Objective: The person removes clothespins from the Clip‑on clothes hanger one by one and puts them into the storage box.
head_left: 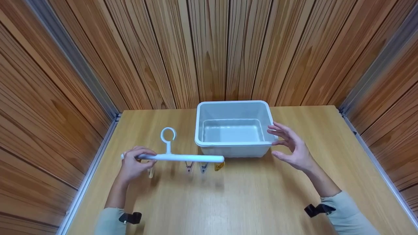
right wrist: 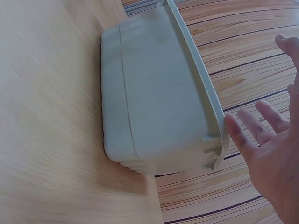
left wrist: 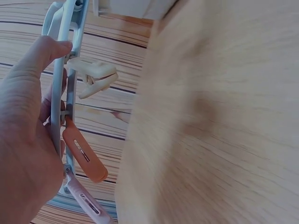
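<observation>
My left hand (head_left: 135,163) grips the left part of a light blue clip hanger (head_left: 192,158), thumb in front, with its hook (head_left: 168,134) standing up. Several clips hang below the bar, among them a yellow clip (head_left: 219,166) at the right end. In the left wrist view a cream clip (left wrist: 96,74), an orange clip (left wrist: 85,154) and a pale pink clip (left wrist: 88,200) dangle near that hand. A pale grey plastic bin (head_left: 233,143) stands on the table with its opening up. At its right rim is my right hand (head_left: 294,151), fingers spread and loosely bent, holding nothing.
The wooden table (head_left: 196,202) carries the bin near its back edge. Wood-plank walls (head_left: 209,65) close off the back and both sides, with a metal rail (head_left: 88,179) along the left edge. The hanger's right end overlaps the bin's front left corner.
</observation>
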Demonstrator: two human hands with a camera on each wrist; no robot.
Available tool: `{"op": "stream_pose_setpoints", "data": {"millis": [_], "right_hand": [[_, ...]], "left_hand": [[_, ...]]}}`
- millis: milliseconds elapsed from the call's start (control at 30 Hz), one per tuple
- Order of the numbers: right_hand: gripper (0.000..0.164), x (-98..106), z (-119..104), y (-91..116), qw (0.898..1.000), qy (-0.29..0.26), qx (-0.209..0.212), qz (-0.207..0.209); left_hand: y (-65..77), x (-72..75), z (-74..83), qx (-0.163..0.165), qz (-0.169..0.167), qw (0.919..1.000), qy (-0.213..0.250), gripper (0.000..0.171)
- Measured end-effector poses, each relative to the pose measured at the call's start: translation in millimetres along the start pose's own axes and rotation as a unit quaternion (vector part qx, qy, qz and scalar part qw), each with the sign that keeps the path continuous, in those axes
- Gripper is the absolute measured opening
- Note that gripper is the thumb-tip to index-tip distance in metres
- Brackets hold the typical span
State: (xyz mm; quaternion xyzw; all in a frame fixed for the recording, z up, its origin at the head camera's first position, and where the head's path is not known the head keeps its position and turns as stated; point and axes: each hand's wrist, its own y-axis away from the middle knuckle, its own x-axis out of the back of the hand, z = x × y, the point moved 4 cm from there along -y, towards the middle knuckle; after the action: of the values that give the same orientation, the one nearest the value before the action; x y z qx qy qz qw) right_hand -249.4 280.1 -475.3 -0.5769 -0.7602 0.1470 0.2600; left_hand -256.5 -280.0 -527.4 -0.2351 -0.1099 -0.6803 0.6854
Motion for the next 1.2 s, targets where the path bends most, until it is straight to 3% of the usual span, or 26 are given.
{"op": "stream_pose_setpoints", "data": {"millis": [367,633,1200], "right_hand": [[0.088,-6,-3,5,0.999,-0.022,0.027,-0.026],[0.087,-12,-3,8,0.997,-0.061,0.037,-0.017],[0.085,-28,-1,9,0.991,-0.120,0.055,-0.011]], "left_hand": [[-2.8,0.3,19.2,0.003,-0.013,0.9991,0.041,0.016],[-5.9,-2.9,30.9,-0.024,0.003,0.9975,0.066,0.018],[-10.2,-21.1,58.3,-0.069,0.032,0.9947,0.070,0.020]]}}
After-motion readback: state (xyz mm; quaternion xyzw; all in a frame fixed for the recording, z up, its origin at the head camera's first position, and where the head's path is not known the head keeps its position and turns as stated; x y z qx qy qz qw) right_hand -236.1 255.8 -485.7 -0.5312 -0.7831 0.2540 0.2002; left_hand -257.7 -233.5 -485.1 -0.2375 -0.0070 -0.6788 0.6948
